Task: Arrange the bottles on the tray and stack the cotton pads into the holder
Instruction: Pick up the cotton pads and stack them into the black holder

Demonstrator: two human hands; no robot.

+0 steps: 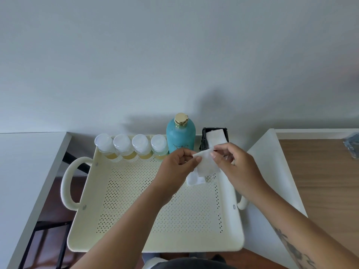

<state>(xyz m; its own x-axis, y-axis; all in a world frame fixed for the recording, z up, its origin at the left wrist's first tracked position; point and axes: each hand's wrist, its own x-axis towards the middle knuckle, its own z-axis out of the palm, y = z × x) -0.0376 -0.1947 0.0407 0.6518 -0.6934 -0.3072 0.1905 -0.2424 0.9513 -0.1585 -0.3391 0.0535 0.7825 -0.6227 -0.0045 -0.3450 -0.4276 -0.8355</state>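
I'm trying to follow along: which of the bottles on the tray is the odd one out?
The tall teal bottle with the gold cap, at the right end of the row. The four small clear bottles beside it have white caps and yellowish liquid.

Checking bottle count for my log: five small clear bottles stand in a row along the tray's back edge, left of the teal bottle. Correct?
Not quite: the head view shows four small clear bottles, not five, along the tray's back edge, left of the teal bottle.
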